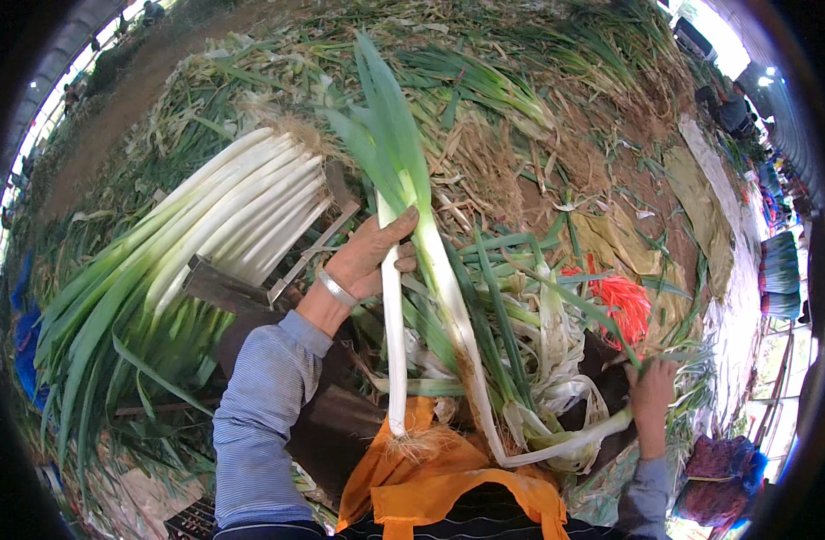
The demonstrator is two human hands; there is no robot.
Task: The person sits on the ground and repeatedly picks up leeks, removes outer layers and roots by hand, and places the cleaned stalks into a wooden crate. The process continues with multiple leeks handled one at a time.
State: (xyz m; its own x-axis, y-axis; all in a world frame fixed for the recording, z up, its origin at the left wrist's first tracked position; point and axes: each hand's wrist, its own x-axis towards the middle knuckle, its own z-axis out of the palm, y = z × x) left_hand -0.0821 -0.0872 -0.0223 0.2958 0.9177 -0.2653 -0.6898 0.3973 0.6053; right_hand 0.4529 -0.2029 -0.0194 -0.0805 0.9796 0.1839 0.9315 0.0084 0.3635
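Note:
My left hand (378, 253), with a metal bracelet at the wrist, grips a leek (432, 250) with broad green leaves and white stalks below, roots hanging near an orange apron (446, 503). My right hand (652, 391), at the right, is closed on green leaves and a pale strip (554, 455) that runs down to the lower end of the stalk. To the left of my left hand, a row of white-stemmed leeks (243, 196) lies on a metal frame (230, 283), roots towards the upper right. Loose leaves and peeled layers (554, 331) lie between my hands.
Leek leaves and trimmings (270, 81) cover the ground. More green leeks (480, 81) lie ahead. A bundle of red plastic strips (625, 307) is near my right hand, beside tan sheeting (615, 236). Tied leek bundles (780, 277) stand far right. A person (733, 111) is at the upper right.

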